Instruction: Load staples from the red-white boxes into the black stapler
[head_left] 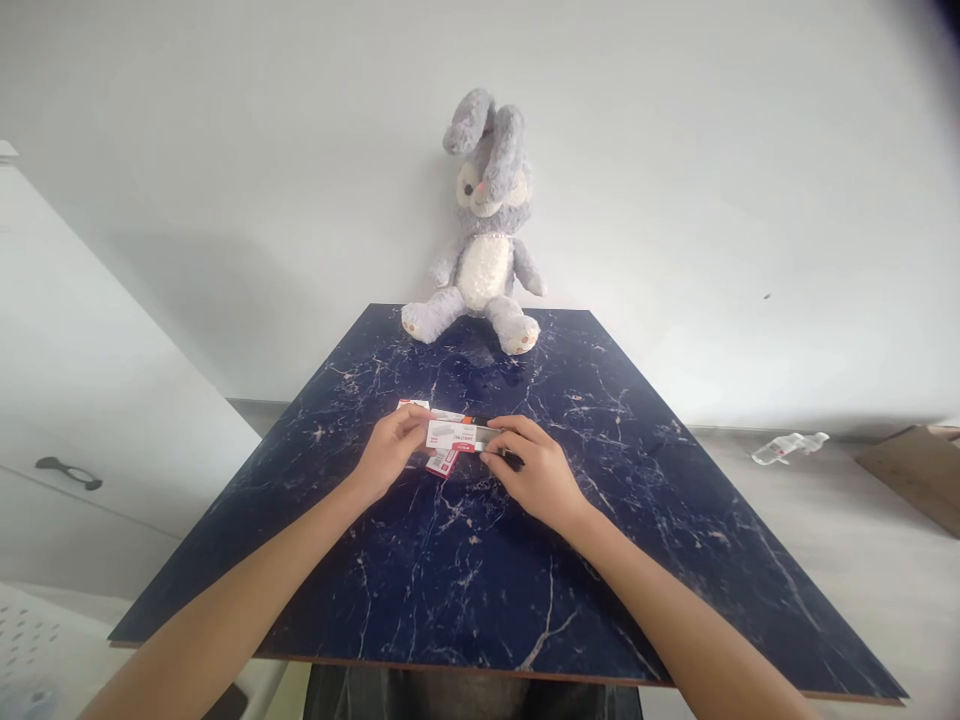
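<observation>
Bearing red print, a white box [451,437] is spanning the fingers [510,438]: the left hand [390,448] is pinching one end, the right hand [538,470] the greyish other, forearms [285,560] converging.

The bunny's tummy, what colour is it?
The tummy is creamy white. It shows best in the head view, the only one here.

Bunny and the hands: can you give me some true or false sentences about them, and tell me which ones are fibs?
1. The bunny sits at the far end of the table. True.
2. The bunny is bright yellow. False: it is grey with a pale belly.
3. The left hand touches a white-and-red box. True.
4. The right hand is petting the bunny. False: it is at the box.
5. The table is dark blue. True.
</observation>
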